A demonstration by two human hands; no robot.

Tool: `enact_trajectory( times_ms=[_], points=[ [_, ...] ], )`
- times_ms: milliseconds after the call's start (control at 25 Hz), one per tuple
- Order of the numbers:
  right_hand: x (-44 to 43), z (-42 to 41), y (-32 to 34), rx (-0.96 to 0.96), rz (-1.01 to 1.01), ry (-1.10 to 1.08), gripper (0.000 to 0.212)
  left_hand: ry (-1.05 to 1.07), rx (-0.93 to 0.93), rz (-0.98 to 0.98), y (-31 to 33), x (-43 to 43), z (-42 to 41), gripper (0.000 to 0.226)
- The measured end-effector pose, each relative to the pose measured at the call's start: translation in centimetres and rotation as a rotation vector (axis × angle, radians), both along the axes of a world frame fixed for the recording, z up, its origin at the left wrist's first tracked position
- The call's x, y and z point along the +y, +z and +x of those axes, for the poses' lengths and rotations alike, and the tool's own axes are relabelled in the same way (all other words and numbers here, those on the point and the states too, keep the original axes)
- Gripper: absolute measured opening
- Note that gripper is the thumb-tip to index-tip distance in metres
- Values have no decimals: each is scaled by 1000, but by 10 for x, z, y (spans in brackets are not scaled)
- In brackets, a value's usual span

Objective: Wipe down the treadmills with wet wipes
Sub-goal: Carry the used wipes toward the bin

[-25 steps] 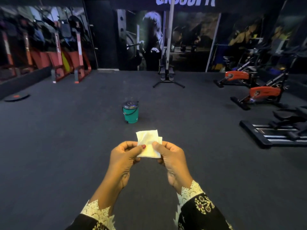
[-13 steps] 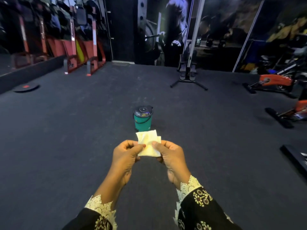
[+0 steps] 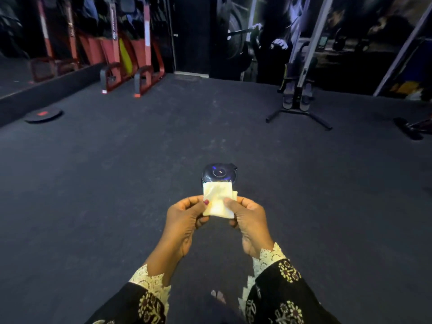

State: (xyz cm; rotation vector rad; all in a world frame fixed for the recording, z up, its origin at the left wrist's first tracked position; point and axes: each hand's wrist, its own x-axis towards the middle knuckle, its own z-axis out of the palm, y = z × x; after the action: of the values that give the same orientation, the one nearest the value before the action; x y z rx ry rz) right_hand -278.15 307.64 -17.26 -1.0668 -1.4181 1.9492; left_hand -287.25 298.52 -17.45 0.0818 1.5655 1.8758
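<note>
A folded white wet wipe (image 3: 218, 199) is held up in front of me between both hands. My left hand (image 3: 185, 220) pinches its left edge with thumb and fingers, and my right hand (image 3: 247, 220) pinches its right edge. Just beyond the wipe, a small bin with a dark glossy lid (image 3: 219, 173) stands on the floor; its body is hidden behind the wipe. No treadmill is in view.
Dark rubber gym floor (image 3: 117, 183) stretches all round. Red rack frames (image 3: 142, 54) stand at the back left, a black weight plate (image 3: 44, 114) lies at the left, and a stand with splayed feet (image 3: 298, 106) is at the back right. My foot (image 3: 218, 296) shows below.
The view has swung left and I have come closer to the bin, which now sits right behind the wipe. The exercise bikes have left the view. Both hands keep their pinch.
</note>
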Motion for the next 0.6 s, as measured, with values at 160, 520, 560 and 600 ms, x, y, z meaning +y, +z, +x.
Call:
enact_trajectory(
  times_ms=[160, 520, 560, 600],
  points=[
    [103, -125, 7, -1, -17, 62, 5, 14, 55, 5, 20, 86, -109, 11],
    [245, -320, -32, -91, -129, -42, 5, -41, -19, -112, -15, 236, -321, 11],
    [263, -342, -38, -88, -150, -84, 5, -76, -15, -115, -20, 257, -348, 12],
    [280, -364, -42, -88, -166, -131, 5, -117, -11, -121, -23, 278, -374, 12]
  ],
)
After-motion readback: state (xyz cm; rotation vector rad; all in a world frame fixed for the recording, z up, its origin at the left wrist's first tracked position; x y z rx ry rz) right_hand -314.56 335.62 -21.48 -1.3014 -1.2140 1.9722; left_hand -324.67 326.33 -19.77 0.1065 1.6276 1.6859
